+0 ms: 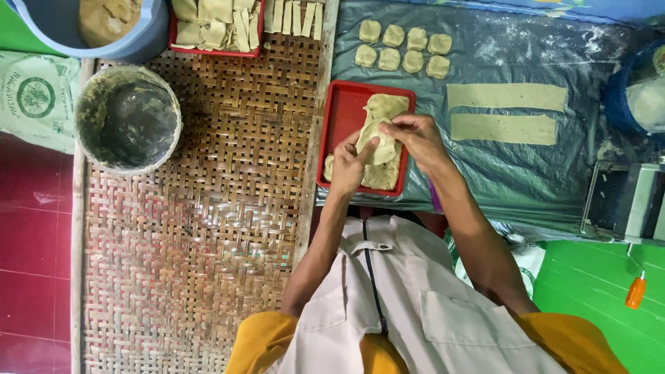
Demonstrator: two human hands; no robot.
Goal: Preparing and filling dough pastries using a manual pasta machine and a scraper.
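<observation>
Both gripping: left hand and right hand pinching pale folded dough sheet, hovering over shallow red plastic tray beneath, catching leftovers.

The woven bamboo mat has lots of bare room in its middle and bottom. A dirty bucket blocks its top left. On the plastic sheet, two dough strips and small dough pieces take up space.

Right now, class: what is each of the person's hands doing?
Left hand: closed on the dough piece over the red tray.
Right hand: pinching the same dough piece.
</observation>
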